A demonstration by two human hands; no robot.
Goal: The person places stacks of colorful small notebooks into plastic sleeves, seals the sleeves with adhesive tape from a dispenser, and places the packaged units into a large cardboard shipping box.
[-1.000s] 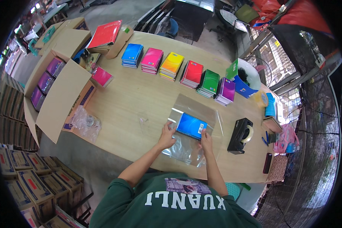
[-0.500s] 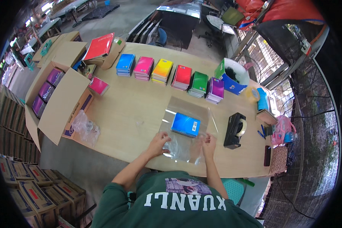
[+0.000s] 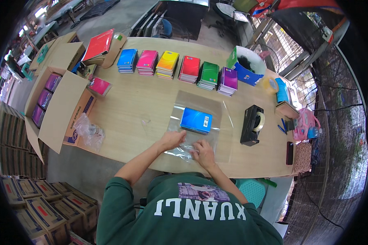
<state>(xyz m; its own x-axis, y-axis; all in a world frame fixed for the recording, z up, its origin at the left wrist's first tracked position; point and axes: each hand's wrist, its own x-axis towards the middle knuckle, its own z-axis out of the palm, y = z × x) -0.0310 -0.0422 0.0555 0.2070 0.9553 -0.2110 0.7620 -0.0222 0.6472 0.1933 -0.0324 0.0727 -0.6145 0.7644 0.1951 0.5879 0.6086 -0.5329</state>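
Observation:
A stack of blue spiral notebooks (image 3: 196, 120) lies on a clear plastic sheet (image 3: 221, 139) spread on the table before me. My left hand (image 3: 172, 139) is closed on the near left part of the film, its fingertips by the notebooks' lower left corner. Just to the right and a little nearer, my right hand (image 3: 203, 153) has its fingers curled round gathered film at the near edge. The film is bunched and shiny between the two hands. Exactly how the fingertips pinch it is partly hidden.
Notebook stacks in several colours, including a red stack (image 3: 189, 68), line the table's far side. A black tape dispenser (image 3: 252, 125) stands to the right. Open cartons with purple packs (image 3: 45, 98) and a crumpled plastic bag (image 3: 89, 131) are at left. A blue box (image 3: 246, 73) sits far right.
My right hand has moved left and inward from the film's right side, bringing the hands closer together. My left hand has shifted right toward the notebooks. The whole view has tilted slightly.

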